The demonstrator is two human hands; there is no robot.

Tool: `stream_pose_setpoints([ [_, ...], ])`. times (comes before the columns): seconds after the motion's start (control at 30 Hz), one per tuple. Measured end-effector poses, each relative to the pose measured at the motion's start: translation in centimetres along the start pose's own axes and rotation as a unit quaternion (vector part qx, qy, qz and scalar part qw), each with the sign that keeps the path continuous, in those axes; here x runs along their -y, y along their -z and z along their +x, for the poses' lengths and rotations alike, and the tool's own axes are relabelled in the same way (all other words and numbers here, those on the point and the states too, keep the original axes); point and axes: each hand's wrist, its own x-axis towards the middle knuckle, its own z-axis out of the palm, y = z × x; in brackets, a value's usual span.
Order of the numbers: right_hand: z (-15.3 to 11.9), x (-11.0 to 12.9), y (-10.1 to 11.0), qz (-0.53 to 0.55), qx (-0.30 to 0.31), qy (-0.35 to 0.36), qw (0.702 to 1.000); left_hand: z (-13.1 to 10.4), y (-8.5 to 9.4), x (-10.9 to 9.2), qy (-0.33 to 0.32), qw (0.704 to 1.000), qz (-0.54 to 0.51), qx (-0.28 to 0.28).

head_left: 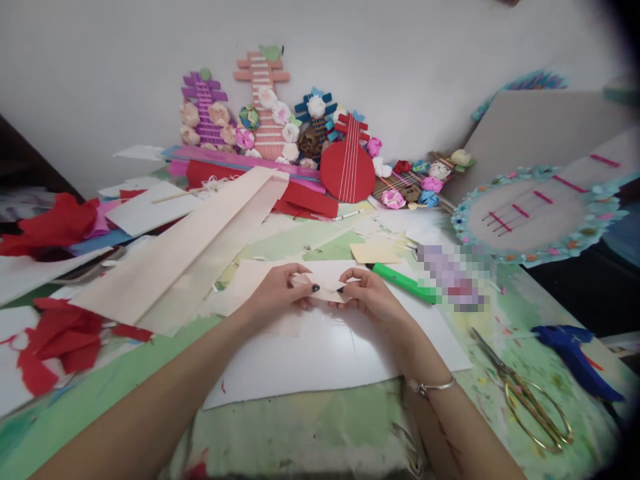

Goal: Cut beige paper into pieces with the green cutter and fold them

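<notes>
Between my two hands is a small cream piece of paper [325, 291], pinched at both ends and held just over a white board [320, 353]. My left hand [277, 290] is closed on its left end, thumb on top. At the right end, my right hand [373, 293] grips it between thumb and fingers. More cream paper [240, 280] lies under and beside my left hand. Just right of my right hand are a green box cutter [405, 283] and a small yellowish sheet [377, 253]. The fingers partly hide the held piece.
Gold-handled scissors [530, 400] and a blue glue gun [575, 360] lie at the right. Long cream paper [185, 247] and crumpled red paper [65, 340] spread on the left. Decorated paper instruments, one with a red body [347, 170], stand along the wall. A flower-edged pipa shape [540, 213] juts in right.
</notes>
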Motion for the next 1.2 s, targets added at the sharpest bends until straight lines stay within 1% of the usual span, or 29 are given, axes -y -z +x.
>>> stream_pose_setpoints([
  [0.13, -0.3, 0.2, 0.4, 0.010, 0.029, 0.004, 1.000, 0.1, 0.4, 0.2, 0.006, 1.000, 0.008, 0.021],
  [0.27, -0.4, 0.2, 0.2, -0.003, 0.067, 0.017, 0.998, 0.2, 0.4, 0.2, 0.005, 0.999, 0.007, 0.040],
  [0.33, -0.2, -0.1, 0.0, -0.021, 0.060, 0.023, 0.998, 0.3, 0.3, 0.3, 0.005, 0.999, 0.000, 0.047],
  [0.47, 0.3, -0.8, -0.3, -0.066, 0.029, 0.033, 0.997, 0.2, 0.3, 0.3, 0.010, 0.999, -0.010, 0.048],
  [0.57, 0.3, -0.8, -0.4, -0.074, 0.016, 0.044, 0.996, 0.2, 0.3, 0.3, 0.013, 0.998, -0.014, 0.051],
  [0.77, 0.0, -0.6, -0.7, -0.083, 0.018, 0.049, 0.995, 0.0, 0.3, 0.7, -0.009, 0.998, -0.012, 0.063],
  [0.97, -0.2, -0.4, -0.7, -0.031, 0.021, 0.052, 0.998, 0.0, 0.9, 0.8, -0.027, 0.995, -0.061, 0.071],
  [1.2, -0.6, 0.0, -0.4, 0.049, 0.016, 0.062, 0.997, 0.0, 1.4, 0.6, -0.027, 0.991, -0.106, 0.078],
])
